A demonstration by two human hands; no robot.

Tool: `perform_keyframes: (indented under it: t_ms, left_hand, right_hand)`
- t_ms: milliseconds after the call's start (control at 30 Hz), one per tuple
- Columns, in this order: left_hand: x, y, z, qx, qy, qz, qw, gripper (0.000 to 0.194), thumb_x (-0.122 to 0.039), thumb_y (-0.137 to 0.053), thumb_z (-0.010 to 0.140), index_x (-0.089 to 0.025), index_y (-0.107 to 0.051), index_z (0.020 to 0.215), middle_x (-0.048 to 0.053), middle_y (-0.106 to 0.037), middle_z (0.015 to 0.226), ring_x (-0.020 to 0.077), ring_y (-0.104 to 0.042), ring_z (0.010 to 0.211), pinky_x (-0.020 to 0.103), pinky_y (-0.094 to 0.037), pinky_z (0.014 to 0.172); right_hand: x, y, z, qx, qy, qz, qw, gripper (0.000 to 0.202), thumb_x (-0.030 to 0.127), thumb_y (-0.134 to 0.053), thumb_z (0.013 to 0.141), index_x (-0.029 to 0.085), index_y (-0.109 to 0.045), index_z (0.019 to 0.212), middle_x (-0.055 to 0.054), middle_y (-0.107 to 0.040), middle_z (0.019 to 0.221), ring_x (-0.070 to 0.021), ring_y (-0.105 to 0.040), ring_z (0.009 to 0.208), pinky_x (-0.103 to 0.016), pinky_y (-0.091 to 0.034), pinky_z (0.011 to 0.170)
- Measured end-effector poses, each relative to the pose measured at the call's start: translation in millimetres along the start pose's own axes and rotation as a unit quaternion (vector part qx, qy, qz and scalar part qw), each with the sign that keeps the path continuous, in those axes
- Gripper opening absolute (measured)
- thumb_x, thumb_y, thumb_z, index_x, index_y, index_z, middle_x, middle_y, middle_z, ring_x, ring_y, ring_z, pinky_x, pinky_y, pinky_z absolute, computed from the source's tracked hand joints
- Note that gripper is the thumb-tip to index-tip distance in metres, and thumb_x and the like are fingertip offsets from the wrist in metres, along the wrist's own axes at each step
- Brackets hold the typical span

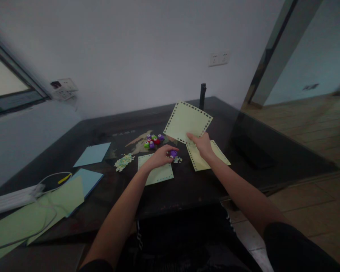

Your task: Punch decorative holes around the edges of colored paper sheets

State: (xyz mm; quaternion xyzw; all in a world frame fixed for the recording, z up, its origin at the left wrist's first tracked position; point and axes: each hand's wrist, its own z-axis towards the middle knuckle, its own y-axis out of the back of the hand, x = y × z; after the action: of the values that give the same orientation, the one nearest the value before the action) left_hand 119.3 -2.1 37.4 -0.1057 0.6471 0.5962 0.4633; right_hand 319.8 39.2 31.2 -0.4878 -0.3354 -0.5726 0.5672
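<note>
Held hands apart, gripping punch in left hand, lower left of sheet pinched in right hand.

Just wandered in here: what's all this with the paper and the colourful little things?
A person's right hand holds up a pale sheet with holes along its edges. The left hand has a small purple gadget at its fingertips, beside scattered paper bits. Two more edge-punched sheets lie on the dark table, with a heap of cut-outs to the left and a colourful cluster of gadgets behind.
</note>
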Motion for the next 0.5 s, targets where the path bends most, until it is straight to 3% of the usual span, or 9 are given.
perform_keyframes:
  t_ms: [133,267,400,500]
  left_hand:
    - [-5,-1.7,1,-0.024,0.025,-0.052,0.998,0.038,-0.018,-0.061,0.072,-0.016,-0.061,0.11,0.01,-0.059,0.114,0.0179,-0.059,0.095,0.034,-0.049,0.084]
    - [-6,-4.8,3,-0.01,0.046,-0.129,0.99,0.038,-0.029,-0.062,0.077,-0.014,-0.059,0.112,0.01,-0.064,0.109,0.0182,-0.061,0.093,0.034,-0.048,0.085]
    - [-10,-8.4,7,-0.001,0.073,-0.177,0.981,0.038,-0.038,-0.059,0.08,-0.014,-0.06,0.109,0.01,-0.066,0.102,0.018,-0.063,0.086,0.032,-0.05,0.078]
    - [-18,-10.4,13,0.003,0.078,-0.149,0.986,0.038,-0.04,-0.056,0.082,-0.014,-0.061,0.109,0.009,-0.067,0.098,0.0168,-0.064,0.077,0.029,-0.05,0.068]
  right_hand:
    - [2,1,3,-0.001,0.019,0.026,0.999,0.034,0.031,-0.069,0.063,0.016,-0.065,0.093,-0.009,-0.07,0.102,-0.0234,-0.064,0.096,-0.041,-0.047,0.091]
    - [18,9,9,-0.01,0.006,0.085,0.996,0.031,0.027,-0.067,0.062,0.016,-0.064,0.09,-0.007,-0.071,0.094,-0.0238,-0.065,0.094,-0.042,-0.048,0.089]
    - [41,30,13,-0.014,0.015,0.113,0.993,0.03,0.023,-0.067,0.06,0.017,-0.064,0.089,-0.007,-0.071,0.094,-0.024,-0.065,0.093,-0.04,-0.05,0.087]
    - [50,54,12,-0.005,0.022,0.093,0.995,0.029,0.023,-0.068,0.061,0.017,-0.064,0.089,-0.008,-0.071,0.095,-0.0244,-0.065,0.094,-0.04,-0.05,0.087]
